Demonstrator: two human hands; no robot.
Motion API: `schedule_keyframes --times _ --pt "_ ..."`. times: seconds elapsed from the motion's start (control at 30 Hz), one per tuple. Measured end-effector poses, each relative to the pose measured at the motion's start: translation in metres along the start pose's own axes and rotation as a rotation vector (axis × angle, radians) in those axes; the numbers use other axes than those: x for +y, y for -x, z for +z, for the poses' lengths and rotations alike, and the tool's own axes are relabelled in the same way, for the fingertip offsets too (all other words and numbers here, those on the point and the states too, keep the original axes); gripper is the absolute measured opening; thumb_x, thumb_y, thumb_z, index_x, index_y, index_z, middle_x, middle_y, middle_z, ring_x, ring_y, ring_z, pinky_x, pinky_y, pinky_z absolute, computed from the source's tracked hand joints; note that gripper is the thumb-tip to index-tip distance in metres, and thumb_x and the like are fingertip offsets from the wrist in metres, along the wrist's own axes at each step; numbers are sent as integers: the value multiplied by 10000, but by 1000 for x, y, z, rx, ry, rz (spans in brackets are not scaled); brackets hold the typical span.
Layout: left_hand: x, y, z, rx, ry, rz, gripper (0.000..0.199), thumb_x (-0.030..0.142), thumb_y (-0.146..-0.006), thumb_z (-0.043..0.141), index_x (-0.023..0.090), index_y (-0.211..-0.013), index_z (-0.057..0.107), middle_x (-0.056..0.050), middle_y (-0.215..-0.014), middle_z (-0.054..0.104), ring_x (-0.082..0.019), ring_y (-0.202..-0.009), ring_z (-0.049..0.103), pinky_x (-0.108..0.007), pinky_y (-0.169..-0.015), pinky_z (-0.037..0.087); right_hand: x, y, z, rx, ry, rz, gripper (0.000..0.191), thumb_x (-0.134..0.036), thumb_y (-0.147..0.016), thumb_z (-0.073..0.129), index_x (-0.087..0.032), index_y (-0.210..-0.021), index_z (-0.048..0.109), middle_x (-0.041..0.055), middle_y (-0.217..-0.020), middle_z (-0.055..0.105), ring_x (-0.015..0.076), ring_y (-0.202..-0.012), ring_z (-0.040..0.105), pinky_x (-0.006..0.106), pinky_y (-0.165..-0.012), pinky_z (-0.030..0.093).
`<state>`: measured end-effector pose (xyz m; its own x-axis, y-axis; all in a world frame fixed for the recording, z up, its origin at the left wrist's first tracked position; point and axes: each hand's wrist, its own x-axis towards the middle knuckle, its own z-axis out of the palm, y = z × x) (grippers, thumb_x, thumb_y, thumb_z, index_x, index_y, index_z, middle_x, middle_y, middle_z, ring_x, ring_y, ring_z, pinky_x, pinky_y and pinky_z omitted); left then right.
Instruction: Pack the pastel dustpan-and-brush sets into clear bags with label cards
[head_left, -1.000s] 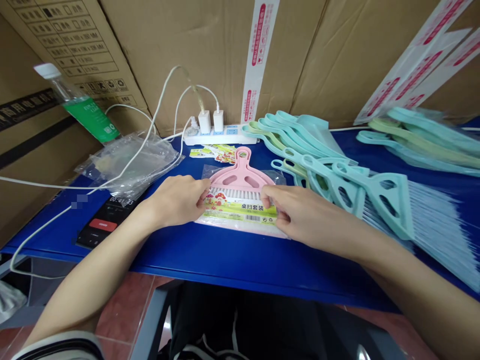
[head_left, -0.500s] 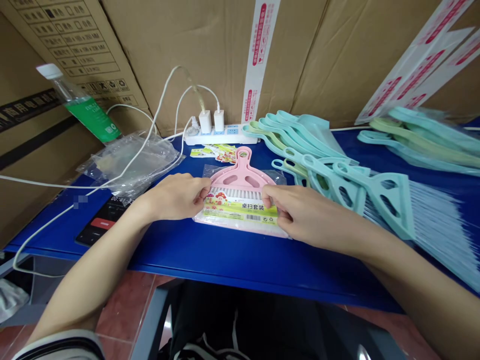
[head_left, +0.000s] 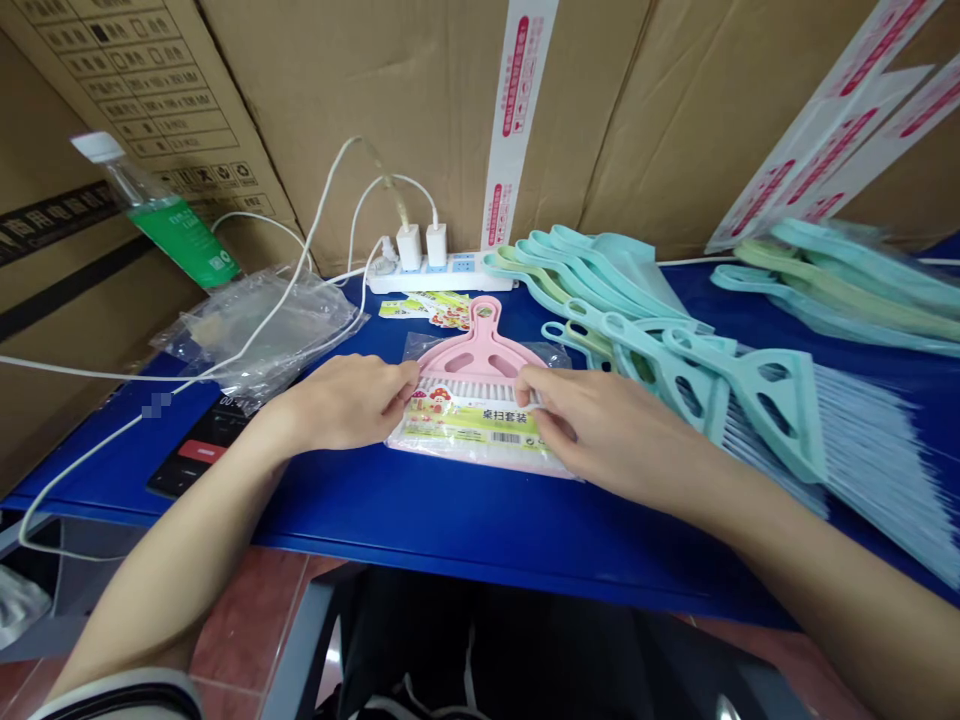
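Observation:
A pink dustpan and brush set [head_left: 481, 352] lies flat on the blue table in a clear plastic bag [head_left: 450, 452], its handle pointing away from me. A printed card with mushrooms [head_left: 469, 412] covers the lower bristles inside the bag. My left hand [head_left: 349, 400] pinches the bag's left edge between thumb and curled fingers. My right hand [head_left: 581, 415] is closed at the right side of the bag, its fingertips pinching the plastic above the card's right part, whose end it hides.
Turquoise and green dustpans [head_left: 615, 270] and brushes [head_left: 780, 400] lie at the right, bagged ones [head_left: 847, 285] farther right. A power strip [head_left: 442, 275], cards [head_left: 424, 306], clear bags [head_left: 277, 320], a phone [head_left: 196, 450], a white cable and a bottle [head_left: 184, 240] stand around.
My right hand's fingertips have shifted slightly left over the bag, with the thumb now more stretched under them. My left hand and the pink set have barely moved.

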<state>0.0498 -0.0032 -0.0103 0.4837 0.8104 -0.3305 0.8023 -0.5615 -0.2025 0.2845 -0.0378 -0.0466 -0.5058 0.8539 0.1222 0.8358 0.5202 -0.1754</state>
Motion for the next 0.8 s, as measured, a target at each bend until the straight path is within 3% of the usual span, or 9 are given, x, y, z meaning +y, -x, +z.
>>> schedule_keyframes --times 0.13,0.27,0.4,0.53,0.63,0.8 --pt "2 0 -1 -12 -15 4 197 239 -947 355 205 -920 547 -22 -717 671 -205 -667 650 -296 -547 332 -5 -1 8 148 54 -174 248 -162 -940 411 -166 -978 656 95 -929 720 224 -788 662 304 -581 383" --pt "4 0 -2 -26 -37 -13 224 230 -954 358 191 -985 576 -22 -684 655 -217 -660 659 -292 -537 349 -6 -2 16 162 21 -351 304 -199 -970 445 -222 -1125 706 48 -865 707 197 -805 653 293 -623 425" --pt "6 -1 0 65 -59 6 243 218 -962 385 157 -1019 613 -57 -759 693 -224 -698 677 -294 -567 410 -4 -4 21 67 13 -333 323 -216 -975 477 -247 -1198 709 40 -886 719 186 -790 665 293 -632 447" --pt "7 1 2 238 112 296 249 152 -936 464 204 -1048 680 -44 -996 736 -189 -851 698 -277 -692 479 -4 -5 20 -6 -26 -286 320 -215 -968 501 -266 -1204 712 34 -880 719 182 -782 666 286 -616 438" --pt "7 4 4 228 199 435 383 81 -908 471 278 -1159 684 0 -1045 751 -161 -877 708 -257 -711 493 -4 -5 18 -26 -51 -266 303 -225 -968 506 -270 -1166 731 29 -833 703 179 -746 653 284 -608 423" --pt "4 6 8 206 183 420 397 89 -899 495 296 -1167 701 4 -1022 771 -159 -907 722 -250 -740 523 -5 -6 18 -57 -85 -250 342 -223 -978 487 -301 -1244 687 32 -906 714 177 -775 657 277 -607 407"
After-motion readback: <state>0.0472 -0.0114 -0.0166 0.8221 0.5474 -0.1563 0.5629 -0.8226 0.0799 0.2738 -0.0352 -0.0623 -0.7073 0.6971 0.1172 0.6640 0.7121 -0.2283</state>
